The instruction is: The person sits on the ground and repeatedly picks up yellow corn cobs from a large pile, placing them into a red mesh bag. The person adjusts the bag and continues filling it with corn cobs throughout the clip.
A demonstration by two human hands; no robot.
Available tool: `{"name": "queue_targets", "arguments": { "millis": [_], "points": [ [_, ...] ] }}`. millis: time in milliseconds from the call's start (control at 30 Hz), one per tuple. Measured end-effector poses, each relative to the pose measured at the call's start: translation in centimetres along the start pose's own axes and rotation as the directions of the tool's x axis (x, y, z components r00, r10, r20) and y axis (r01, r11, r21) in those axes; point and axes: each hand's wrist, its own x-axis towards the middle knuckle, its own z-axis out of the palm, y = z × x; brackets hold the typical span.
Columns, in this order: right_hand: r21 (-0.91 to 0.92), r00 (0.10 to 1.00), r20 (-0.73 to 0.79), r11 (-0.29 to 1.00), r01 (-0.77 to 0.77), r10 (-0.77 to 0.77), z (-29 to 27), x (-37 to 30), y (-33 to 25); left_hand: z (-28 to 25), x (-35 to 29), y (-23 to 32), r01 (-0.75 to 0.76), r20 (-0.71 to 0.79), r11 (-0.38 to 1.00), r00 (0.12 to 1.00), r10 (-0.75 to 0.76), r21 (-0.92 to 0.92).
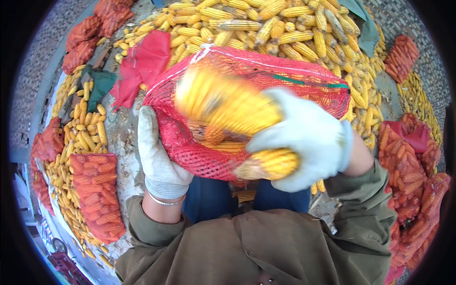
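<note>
A red mesh bag (pixel 204 159) lies in front of my lap with its mouth open toward me and corn cobs inside. My left hand (pixel 159 147), in a white glove, holds the bag's left side; its fingers are straight and together, and its thumb is hidden. Over the mouth, my gloved right hand (pixel 304 137) grips several yellow corn cobs (pixel 228 102), smeared by motion. Another cob (pixel 275 164) sticks out below that hand's fingers, its pale husk end pointing left.
A large heap of corn cobs (pixel 294 28) lies beyond the bag. Filled red mesh bags stand at left (pixel 97 194) and right (pixel 403 175). A flat red bag (pixel 145 66) and a green cloth (pixel 100 85) lie at the heap's left. More loose cobs (pixel 85 135) cover the ground there.
</note>
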Motion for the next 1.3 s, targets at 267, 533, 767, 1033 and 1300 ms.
{"name": "queue_targets", "arguments": {
  "millis": [267, 533, 767, 1033, 1300],
  "points": [
    [-0.476, 0.919, -0.228, 0.787, -0.393, 0.321, 1.1, 3.9, 6.0, -2.7, -2.6, 4.1, -0.237, 0.095, 0.934, 0.971, 0.219, 0.268],
    [0.667, 0.001, -0.717, 0.687, -0.288, 0.697, 8.7, -17.6, 10.2, -5.4, -2.6, 4.4, -0.45, 0.705, -0.696, 0.7, 0.113, 0.559],
    [0.919, -0.606, 0.083, -0.295, -0.26, 0.791, 33.9, -36.2, 30.8, -4.4, -2.5, 3.5, -0.443, 0.651, -0.715, 0.759, 0.022, 0.54],
    [0.761, -0.629, 0.056, -0.441, -0.476, 0.775, 30.4, -17.9, 22.1, -2.6, -2.6, 0.1, -0.386, 0.584, -0.761, 0.811, -0.01, 0.522],
    [0.883, -0.395, -0.283, 0.077, -0.462, 0.874, 32.0, -21.4, 22.2, -3.6, -0.9, 0.1, -0.445, 0.58, -0.729, 0.811, -0.081, 0.52]
  ]
}}
